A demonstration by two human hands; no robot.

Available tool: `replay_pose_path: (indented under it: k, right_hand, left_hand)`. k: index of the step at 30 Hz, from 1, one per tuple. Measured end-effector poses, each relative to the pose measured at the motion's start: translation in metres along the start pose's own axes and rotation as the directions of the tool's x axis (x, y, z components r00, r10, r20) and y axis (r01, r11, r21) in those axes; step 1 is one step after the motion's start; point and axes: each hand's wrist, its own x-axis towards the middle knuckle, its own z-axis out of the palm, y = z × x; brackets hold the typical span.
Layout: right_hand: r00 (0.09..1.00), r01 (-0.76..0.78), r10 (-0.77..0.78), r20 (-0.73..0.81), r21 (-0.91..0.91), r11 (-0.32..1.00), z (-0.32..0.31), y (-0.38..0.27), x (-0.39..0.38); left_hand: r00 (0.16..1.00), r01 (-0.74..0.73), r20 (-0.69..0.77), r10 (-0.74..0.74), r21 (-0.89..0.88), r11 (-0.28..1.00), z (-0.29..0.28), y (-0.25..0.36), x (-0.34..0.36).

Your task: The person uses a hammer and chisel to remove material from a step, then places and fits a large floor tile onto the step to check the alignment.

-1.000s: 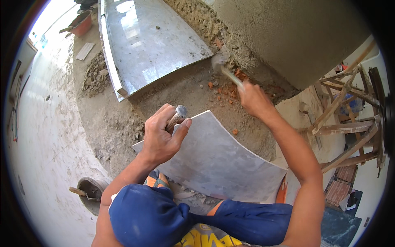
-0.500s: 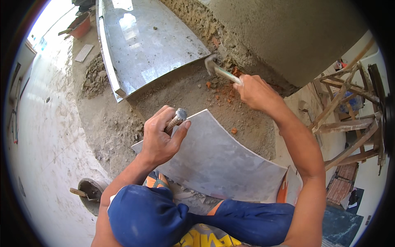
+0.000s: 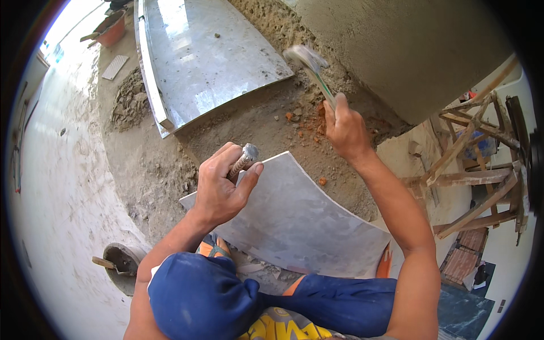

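My left hand [image 3: 214, 187] is closed round a ribbed steel rod chisel [image 3: 241, 163], its flattened, battered head sticking up past the thumb; the lower end is hidden. My right hand [image 3: 347, 135] grips a hammer [image 3: 322, 86] by its light handle with a green streak. The hammer's head is smeared by motion, over the rough ground near the wall base. Below and beside my left hand, a loose grey tile [image 3: 300, 218] lies in front of my knees. Beyond the hands, a glossy grey slab [image 3: 218, 65] lies on the mortar bed.
Rubble and orange brick bits lie on the bare ground [image 3: 255, 122]. A pale straight bar [image 3: 150, 73] runs along the slab's left edge. A mortar bucket [image 3: 122, 263] stands at lower left, an orange tub [image 3: 110, 31] at far left. Wooden trestles [image 3: 476, 170] stand right, beside a plastered wall [image 3: 408, 51].
The hammer's head has moved up and slightly right, away from the slab's corner, and its handle has tilted steeper. My left hand and the chisel have hardly moved.
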Motion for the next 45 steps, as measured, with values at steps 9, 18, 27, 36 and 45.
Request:
replay_pose_path:
  k: [9, 18, 27, 36, 45]
  right_hand:
    - [0.998, -0.021, 0.019, 0.063, 0.035, 0.999, -0.009, -0.012, 0.002]
    - [1.0, 0.007, -0.011, 0.029, 0.148, 0.989, 0.024, 0.02, -0.003]
    - [0.959, -0.076, 0.108, 0.263, -0.128, 0.989, 0.011, 0.026, 0.008]
    - [0.978, -0.029, 0.091, 0.187, -0.31, 0.95, -0.002, 0.055, -0.013]
    - [0.949, -0.2, 0.226, 0.222, -0.131, 0.971, -0.005, 0.028, -0.011]
  left_hand:
    - [1.0, 0.012, 0.0, -0.012, 0.013, 1.0, -0.005, -0.004, -0.002]
    - [1.0, -0.009, 0.023, 0.01, -0.007, 1.0, 0.0, 0.0, 0.001]
    - [0.999, 0.008, 0.038, -0.007, -0.006, 1.0, 0.008, 0.0, 0.005]
    - [0.999, 0.039, 0.026, -0.039, -0.009, 0.999, 0.006, -0.002, 0.006]
    - [0.997, 0.062, 0.041, -0.062, -0.014, 0.998, 0.008, -0.003, 0.005]
